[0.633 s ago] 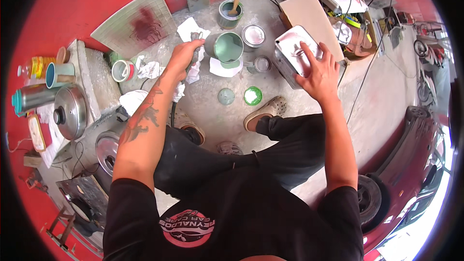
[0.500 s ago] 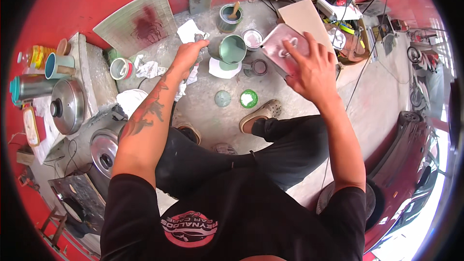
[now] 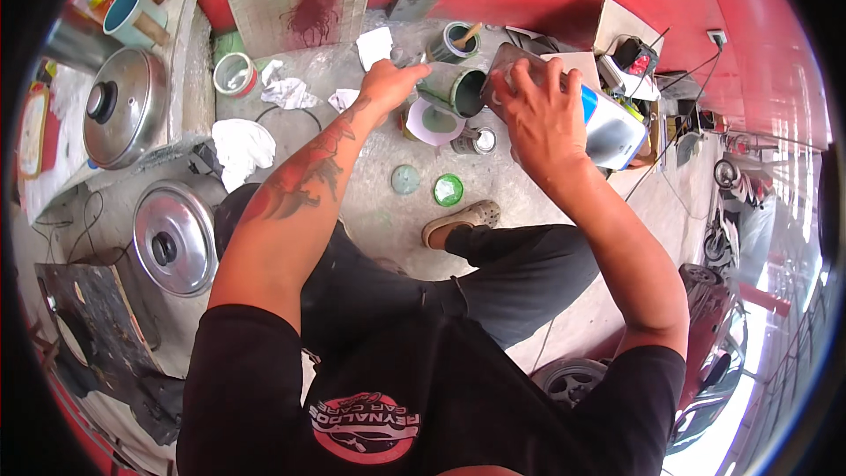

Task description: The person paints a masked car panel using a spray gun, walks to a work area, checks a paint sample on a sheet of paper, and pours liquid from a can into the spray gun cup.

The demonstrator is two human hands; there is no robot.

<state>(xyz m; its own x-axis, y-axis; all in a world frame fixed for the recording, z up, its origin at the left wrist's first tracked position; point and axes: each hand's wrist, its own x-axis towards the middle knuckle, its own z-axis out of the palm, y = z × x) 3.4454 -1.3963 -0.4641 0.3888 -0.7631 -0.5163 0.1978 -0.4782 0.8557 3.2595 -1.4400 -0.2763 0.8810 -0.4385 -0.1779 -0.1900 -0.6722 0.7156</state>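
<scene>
My left hand (image 3: pixel 394 88) is closed on a grey metal cup (image 3: pixel 454 91) smeared with green. The cup tips to the right, its dark mouth facing the rectangular metal tin (image 3: pixel 612 132). My right hand (image 3: pixel 542 110) grips this tin from above, fingers spread across its near end. The tin slants so that its top is beside the cup's mouth; any liquid between them is not visible. Below the cup, a white paper piece (image 3: pixel 438 123) with green on it lies over a container. A small can (image 3: pixel 477 140) stands close by.
Behind stands a dark green can (image 3: pixel 456 40) with a wooden stick. Two round lids, one pale (image 3: pixel 405 179) and one bright green (image 3: pixel 448 189), lie near my shoe (image 3: pixel 471 216). Crumpled cloths (image 3: pixel 242 150) and pot lids (image 3: pixel 176 238) are at left, a cluttered box (image 3: pixel 639 92) at right.
The tin in my right hand has swung over and now slants toward the cup. My left hand has tipped the cup to the right. The view has shifted slightly.
</scene>
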